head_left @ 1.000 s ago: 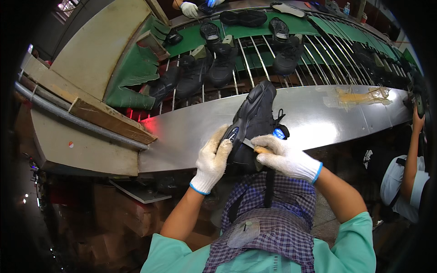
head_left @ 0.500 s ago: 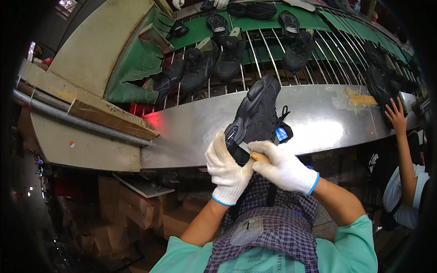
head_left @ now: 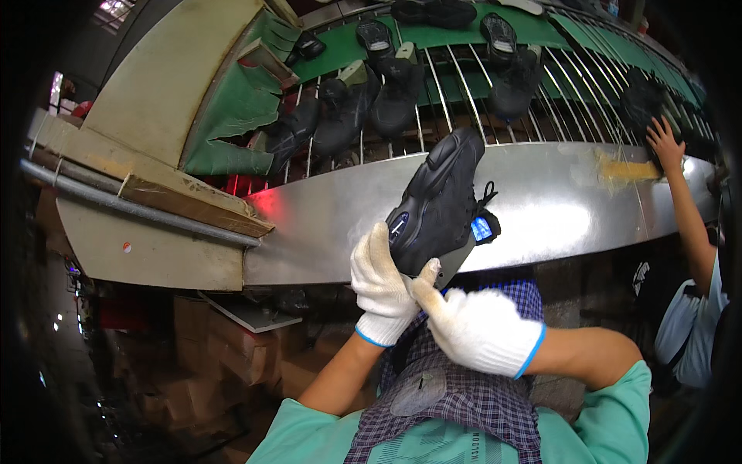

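Observation:
A black sneaker point(head_left: 440, 201) with a thick black sole lies tilted on its side, toe pointing away, over the near edge of the metal bench. From its opening juts a grey-green shoe last point(head_left: 461, 259). My left hand point(head_left: 381, 282), in a white knit glove, grips the sneaker's heel end, fingers along the sole. My right hand point(head_left: 475, 321), gloved too, is closed just below the heel, thumb and forefinger at its edge. Whatever sits within those fingers is hidden. Beside the shoe's collar lies a black lace with a bright blue tag point(head_left: 481, 229).
Beyond the metal bench point(head_left: 340, 224), several black shoes point(head_left: 398, 100) rest on a rack of metal bars point(head_left: 464, 85). At right, another person's hand point(head_left: 666, 145) touches a black shoe point(head_left: 643, 97). A beige machine panel point(head_left: 170, 85) rises at left; cardboard boxes point(head_left: 239, 348) lie below.
My right hand has shifted down toward me, and the pale strip seen between my hands no longer shows. The left hand keeps its hold. The other person's hand has moved farther away along the bench.

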Demonstrator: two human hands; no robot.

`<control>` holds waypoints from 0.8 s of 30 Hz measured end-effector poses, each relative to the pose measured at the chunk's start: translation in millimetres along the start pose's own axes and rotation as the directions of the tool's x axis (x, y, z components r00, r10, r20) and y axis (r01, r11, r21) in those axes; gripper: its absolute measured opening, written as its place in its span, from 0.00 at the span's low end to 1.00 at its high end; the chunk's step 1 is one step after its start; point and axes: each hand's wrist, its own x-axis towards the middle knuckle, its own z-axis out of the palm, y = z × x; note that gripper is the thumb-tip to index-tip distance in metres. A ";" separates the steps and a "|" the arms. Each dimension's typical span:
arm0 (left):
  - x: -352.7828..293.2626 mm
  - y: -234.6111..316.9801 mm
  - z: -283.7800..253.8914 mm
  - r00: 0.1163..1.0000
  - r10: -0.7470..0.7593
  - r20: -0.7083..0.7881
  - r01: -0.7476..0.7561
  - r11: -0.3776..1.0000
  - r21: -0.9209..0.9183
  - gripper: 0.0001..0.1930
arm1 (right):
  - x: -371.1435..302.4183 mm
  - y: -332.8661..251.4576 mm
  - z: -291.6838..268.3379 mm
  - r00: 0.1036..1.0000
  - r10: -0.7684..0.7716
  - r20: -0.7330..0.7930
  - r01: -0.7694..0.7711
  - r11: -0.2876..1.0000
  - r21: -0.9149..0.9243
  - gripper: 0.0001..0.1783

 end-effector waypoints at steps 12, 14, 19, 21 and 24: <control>1.6 5.8 -9.9 0.987 -0.059 0.147 0.066 0.997 -0.039 0.54 | 31.4 73.6 -11.9 0.995 -0.075 0.065 0.077 0.997 -0.023 0.34; 0.9 5.7 -11.9 0.985 -0.054 0.161 0.062 0.997 -0.047 0.54 | 28.7 71.3 -21.0 0.997 -0.048 0.065 0.050 0.999 -0.017 0.33; 3.1 5.9 -12.2 0.982 -0.075 0.172 0.088 0.994 -0.069 0.55 | 19.8 92.2 -20.1 0.997 0.048 -0.066 -0.039 0.990 0.133 0.37; 2.3 1.9 -10.7 0.988 -0.032 0.151 0.044 0.997 -0.071 0.56 | 10.6 107.8 -15.4 0.991 0.095 -0.098 -0.079 0.985 0.156 0.36; 9.4 3.1 -15.3 0.972 -0.064 0.225 0.086 0.992 -0.091 0.56 | -25.7 163.4 38.1 0.803 0.401 -0.442 -0.332 0.915 0.228 0.33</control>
